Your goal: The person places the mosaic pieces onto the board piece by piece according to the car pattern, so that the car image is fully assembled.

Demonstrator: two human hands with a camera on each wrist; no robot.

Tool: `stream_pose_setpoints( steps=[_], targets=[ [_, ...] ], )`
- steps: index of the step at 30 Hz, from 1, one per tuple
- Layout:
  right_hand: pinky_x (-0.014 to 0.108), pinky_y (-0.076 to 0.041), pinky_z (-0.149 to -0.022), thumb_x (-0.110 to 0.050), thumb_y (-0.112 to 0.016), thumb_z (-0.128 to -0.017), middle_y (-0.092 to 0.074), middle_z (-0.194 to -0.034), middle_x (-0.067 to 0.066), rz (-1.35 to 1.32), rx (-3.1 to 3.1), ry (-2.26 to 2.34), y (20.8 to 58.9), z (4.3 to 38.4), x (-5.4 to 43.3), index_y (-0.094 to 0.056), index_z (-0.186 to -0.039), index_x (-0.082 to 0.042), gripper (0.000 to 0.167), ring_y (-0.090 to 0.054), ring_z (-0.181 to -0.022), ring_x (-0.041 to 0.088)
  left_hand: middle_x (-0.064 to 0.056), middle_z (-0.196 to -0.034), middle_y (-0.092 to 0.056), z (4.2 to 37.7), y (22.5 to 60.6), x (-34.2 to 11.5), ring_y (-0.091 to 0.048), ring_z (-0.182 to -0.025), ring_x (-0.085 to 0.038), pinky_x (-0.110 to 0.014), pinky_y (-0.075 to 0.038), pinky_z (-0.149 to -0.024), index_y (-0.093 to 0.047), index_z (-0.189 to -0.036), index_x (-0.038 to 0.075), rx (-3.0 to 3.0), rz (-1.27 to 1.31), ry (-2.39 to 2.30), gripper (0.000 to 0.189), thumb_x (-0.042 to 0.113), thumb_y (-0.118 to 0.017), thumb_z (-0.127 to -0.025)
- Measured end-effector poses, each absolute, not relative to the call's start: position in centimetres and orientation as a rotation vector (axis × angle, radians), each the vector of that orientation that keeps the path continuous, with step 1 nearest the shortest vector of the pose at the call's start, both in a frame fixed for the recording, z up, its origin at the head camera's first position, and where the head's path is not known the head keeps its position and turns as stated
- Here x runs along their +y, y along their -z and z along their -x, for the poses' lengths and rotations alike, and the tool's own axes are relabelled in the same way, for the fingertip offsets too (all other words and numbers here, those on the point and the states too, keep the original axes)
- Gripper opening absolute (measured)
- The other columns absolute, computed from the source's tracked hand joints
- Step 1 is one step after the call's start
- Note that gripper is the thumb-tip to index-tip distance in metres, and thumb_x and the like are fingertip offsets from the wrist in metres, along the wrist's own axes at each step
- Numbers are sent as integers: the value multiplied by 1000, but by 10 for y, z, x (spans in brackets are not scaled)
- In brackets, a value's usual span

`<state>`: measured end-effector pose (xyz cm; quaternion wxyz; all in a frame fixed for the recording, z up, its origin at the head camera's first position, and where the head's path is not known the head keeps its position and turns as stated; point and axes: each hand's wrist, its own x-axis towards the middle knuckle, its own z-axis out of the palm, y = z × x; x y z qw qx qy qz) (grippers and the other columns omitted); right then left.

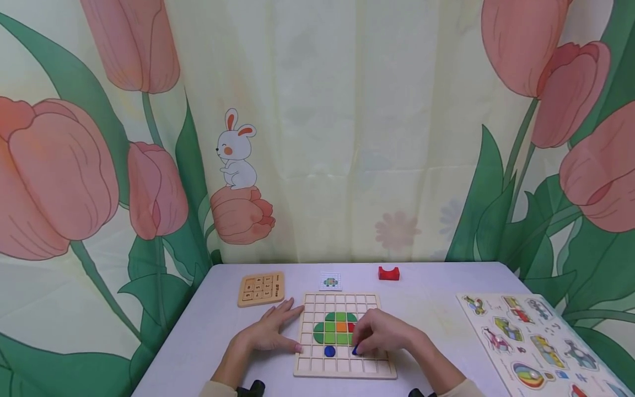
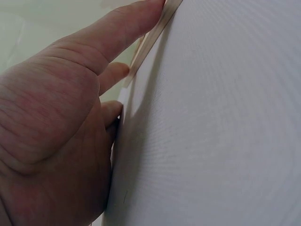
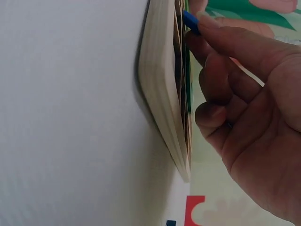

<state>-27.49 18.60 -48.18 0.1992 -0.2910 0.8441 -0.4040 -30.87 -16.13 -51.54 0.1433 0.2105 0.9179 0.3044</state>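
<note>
A wooden grid board (image 1: 344, 375) lies on the table with green, orange and red pieces (image 1: 329, 327) set in its middle cells. One blue disc (image 1: 329, 351) sits in a cell below the green ones. My right hand (image 1: 381, 332) pinches a second blue disc (image 3: 190, 21) between thumb and fingertips, tilted at a cell in the same row. Spread along the board's left edge, my left hand (image 1: 270, 329) touches the frame with its thumb and a fingertip. In the left wrist view, its straight thumb (image 2: 127, 28) lies against the wooden edge.
Behind the board lies a small pattern card (image 1: 330, 281), with a wooden number puzzle (image 1: 261, 289) to its left and a red notched block (image 1: 388, 273) to its right. A picture puzzle board (image 1: 541, 344) covers the table's right side. A printed curtain (image 1: 317, 138) hangs behind.
</note>
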Motion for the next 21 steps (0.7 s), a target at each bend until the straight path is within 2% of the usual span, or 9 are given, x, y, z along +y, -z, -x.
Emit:
stream_pose_setpoints(
  steps=[10, 21],
  targets=[
    [20, -51, -71, -10, -85, -86, -76, -86, -5, 799, 2415, 1069, 482, 269, 180, -82, -89, -18, 9, -62, -76, 9, -14, -175, -17, 307, 515, -160, -8, -162, -43, -70, -6, -128, -43, -160, 27, 2660, -606, -890, 105, 61, -88, -72],
    [19, -52, -69, -14, -86, -86, -72, -80, -10, 760, 2472, 994, 483, 269, 177, -81, -84, -22, 9, -60, -76, 7, -13, -175, -17, 307, 516, -160, -7, -162, -43, -70, -6, -128, -42, -160, 29, 2656, -608, -896, 104, 61, -88, -72]
  ],
)
